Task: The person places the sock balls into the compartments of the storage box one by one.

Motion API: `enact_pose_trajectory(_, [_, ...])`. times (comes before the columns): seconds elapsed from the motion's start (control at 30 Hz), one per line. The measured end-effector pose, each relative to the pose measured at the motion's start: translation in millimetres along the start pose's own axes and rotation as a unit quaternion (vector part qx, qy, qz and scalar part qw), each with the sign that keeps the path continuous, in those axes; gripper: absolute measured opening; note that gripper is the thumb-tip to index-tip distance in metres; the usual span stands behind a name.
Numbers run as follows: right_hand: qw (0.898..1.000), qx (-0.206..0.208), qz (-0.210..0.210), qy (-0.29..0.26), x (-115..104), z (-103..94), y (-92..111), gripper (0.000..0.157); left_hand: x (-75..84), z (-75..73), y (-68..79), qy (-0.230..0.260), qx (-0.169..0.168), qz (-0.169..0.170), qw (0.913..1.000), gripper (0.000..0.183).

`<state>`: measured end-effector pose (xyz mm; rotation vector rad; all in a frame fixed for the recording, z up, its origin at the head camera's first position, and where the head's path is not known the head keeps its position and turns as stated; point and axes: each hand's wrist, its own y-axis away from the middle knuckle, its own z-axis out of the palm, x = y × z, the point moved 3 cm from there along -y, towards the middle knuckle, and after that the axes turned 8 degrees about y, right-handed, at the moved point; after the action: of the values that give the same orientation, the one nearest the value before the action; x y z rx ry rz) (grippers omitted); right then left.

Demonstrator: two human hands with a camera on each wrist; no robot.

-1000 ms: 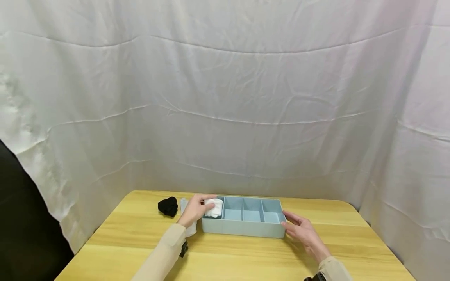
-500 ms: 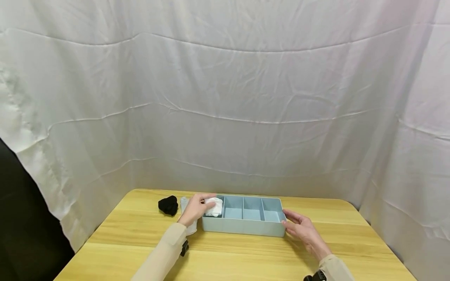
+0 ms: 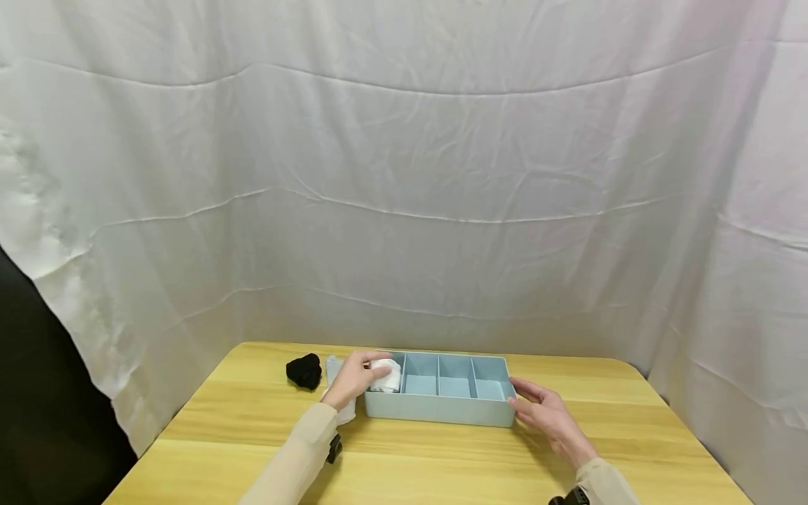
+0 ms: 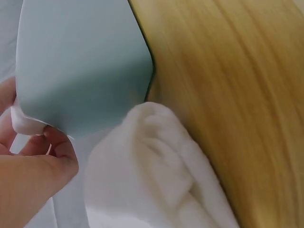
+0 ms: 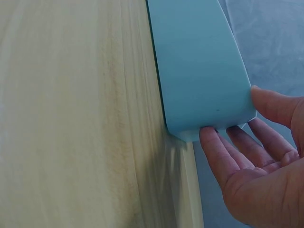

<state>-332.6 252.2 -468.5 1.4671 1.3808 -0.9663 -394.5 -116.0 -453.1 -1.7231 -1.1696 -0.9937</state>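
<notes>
A long light-blue divided box [image 3: 442, 408] lies across the table with several compartments in a row. At its leftmost compartment my left hand [image 3: 355, 379] pinches a white rolled sock [image 3: 386, 376] between thumb and fingers. The left wrist view shows my left hand [image 4: 35, 173] at the box's end, a bit of the white bundle showing between its fingers. My right hand [image 3: 550, 419] holds the box's right end. In the right wrist view, the thumb is at the rim and the other fingers [image 5: 216, 152] touch the end wall.
A black balled sock [image 3: 304, 372] lies left of the box. Pale grey cloth [image 3: 333, 366] and white cloth [image 4: 142, 175], probably socks, lie between it and the box, partly behind my left hand. The wooden table [image 3: 442, 463] backs onto a hanging grey-white curtain [image 3: 442, 266].
Both hands keep their places at the two ends of the box. The left fingers have shifted slightly on the white rolled sock; the whole view moves only a little.
</notes>
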Motion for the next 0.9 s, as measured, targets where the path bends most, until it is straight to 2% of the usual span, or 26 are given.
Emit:
enact_pose_trajectory(0.13, [1.0, 0.0, -0.002, -0.001, -2, 0.5, -1, 0.058, -0.1, -2.3, -0.4, 0.007, 0.001, 0.013, 0.9999, 0.04])
enact_pose_trajectory(0.47, [1.0, 0.003, 0.007, -0.005, 0, 1.6, 1, 0.056, -0.9, -7.8, 7.0, 0.037, -0.017, 0.01, 0.9991, 0.04])
enact_pose_trajectory(0.7, [1.0, 0.007, 0.001, -0.002, 0, -2.0, 3, 0.058, 1.3, -14.3, 8.8, 0.071, -0.023, 0.042, 0.9963, 0.041])
enact_pose_trajectory(0.9, [1.0, 0.005, 0.0, 0.0, 1, -2.3, 5, 0.058, -0.5, -24.1, 18.0, 0.077, -0.014, 0.035, 0.9963, 0.04])
